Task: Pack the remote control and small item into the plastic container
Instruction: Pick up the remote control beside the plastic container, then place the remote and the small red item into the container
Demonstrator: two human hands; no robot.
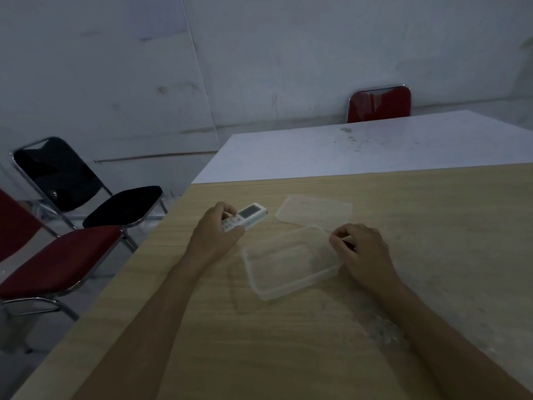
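A clear plastic container (pixel 291 262) lies open on the wooden table (pixel 288 342), with nothing visible inside it. Its clear lid (pixel 314 211) rests flat just behind it. My left hand (pixel 217 230) holds a white remote control (pixel 249 215) by its near end, left of the container, with the small screen facing up. My right hand (pixel 362 251) sits at the container's right rim, fingers curled over a small dark item (pixel 349 245) that is mostly hidden.
A white table (pixel 360 148) adjoins the wooden one at the back. A red chair (pixel 380 104) stands behind it. Left of the table stand a black folding chair (pixel 86 192) and a red chair (pixel 57 261).
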